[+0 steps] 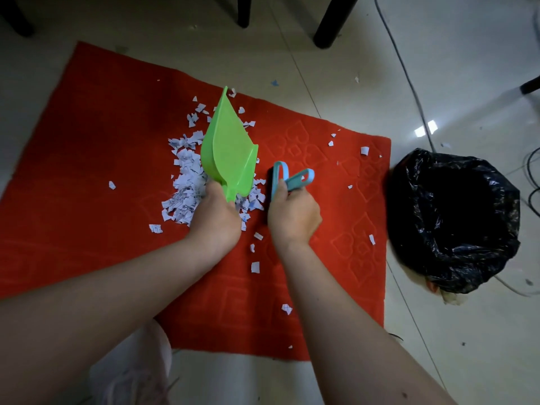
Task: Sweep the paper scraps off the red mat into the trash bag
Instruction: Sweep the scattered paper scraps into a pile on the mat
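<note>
A red mat (96,159) lies on the pale tiled floor. A heap of white paper scraps (187,176) sits near its middle, with loose scraps scattered toward the right and the near edge. My left hand (214,220) grips the handle of a green dustpan (228,150), which is tilted up on its side over the heap. My right hand (292,217) holds a blue hand brush (280,179) just right of the heap, its dark bristles down on the mat. A black trash bag (455,220) stands open on the floor off the mat's right edge.
Black furniture legs (330,21) stand beyond the mat's far edge. A grey cable (409,83) runs across the floor behind the bag. A few scraps lie on the tiles past the mat. My shoe (137,375) is at the mat's near edge.
</note>
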Demonstrator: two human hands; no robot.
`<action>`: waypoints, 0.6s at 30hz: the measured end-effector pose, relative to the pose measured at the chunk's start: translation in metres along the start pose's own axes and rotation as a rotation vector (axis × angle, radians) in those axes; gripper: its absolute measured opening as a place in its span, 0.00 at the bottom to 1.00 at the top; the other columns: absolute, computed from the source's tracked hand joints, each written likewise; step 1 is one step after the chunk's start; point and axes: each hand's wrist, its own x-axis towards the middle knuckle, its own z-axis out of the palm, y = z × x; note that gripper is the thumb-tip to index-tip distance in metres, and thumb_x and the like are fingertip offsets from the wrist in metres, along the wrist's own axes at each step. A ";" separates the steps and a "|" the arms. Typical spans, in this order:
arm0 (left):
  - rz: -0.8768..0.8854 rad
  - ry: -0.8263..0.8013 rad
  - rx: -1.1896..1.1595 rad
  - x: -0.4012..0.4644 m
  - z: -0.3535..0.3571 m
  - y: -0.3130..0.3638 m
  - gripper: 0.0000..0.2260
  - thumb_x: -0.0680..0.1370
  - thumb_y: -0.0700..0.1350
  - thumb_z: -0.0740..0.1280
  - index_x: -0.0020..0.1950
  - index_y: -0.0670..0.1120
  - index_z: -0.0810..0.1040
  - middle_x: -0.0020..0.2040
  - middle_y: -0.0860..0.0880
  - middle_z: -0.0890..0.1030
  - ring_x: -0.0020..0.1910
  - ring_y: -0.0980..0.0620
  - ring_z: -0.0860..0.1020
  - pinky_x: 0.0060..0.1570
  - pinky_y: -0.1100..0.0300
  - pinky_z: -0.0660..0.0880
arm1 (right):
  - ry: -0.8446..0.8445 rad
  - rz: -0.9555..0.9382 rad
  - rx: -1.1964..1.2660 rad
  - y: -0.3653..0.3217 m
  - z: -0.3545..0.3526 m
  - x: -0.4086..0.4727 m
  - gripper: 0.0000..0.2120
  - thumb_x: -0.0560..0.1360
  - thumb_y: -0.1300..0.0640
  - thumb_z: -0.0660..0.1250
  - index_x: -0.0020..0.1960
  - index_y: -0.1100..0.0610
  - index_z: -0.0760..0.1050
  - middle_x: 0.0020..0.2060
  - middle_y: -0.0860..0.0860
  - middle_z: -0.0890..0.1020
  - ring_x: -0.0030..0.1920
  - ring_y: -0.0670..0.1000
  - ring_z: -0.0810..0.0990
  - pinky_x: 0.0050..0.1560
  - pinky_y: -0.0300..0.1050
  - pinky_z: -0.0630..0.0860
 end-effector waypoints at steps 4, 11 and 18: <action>0.000 -0.016 0.008 -0.007 -0.003 -0.004 0.13 0.80 0.39 0.55 0.64 0.41 0.61 0.50 0.38 0.77 0.48 0.38 0.79 0.50 0.44 0.77 | 0.142 0.064 0.069 0.028 -0.018 0.003 0.21 0.79 0.45 0.56 0.46 0.61 0.78 0.42 0.58 0.83 0.46 0.61 0.80 0.49 0.51 0.75; 0.003 -0.030 -0.033 -0.028 -0.003 -0.004 0.13 0.80 0.39 0.55 0.64 0.42 0.62 0.51 0.38 0.77 0.48 0.37 0.79 0.50 0.43 0.77 | 0.243 0.198 0.054 0.090 -0.046 -0.025 0.21 0.77 0.47 0.57 0.37 0.61 0.76 0.33 0.55 0.80 0.39 0.59 0.80 0.45 0.52 0.76; 0.020 -0.064 0.012 -0.047 -0.004 -0.012 0.11 0.80 0.39 0.55 0.62 0.43 0.62 0.54 0.38 0.77 0.52 0.37 0.78 0.54 0.45 0.76 | 0.146 0.268 -0.096 0.110 -0.045 -0.062 0.21 0.80 0.49 0.55 0.44 0.64 0.77 0.41 0.60 0.81 0.47 0.63 0.79 0.44 0.47 0.70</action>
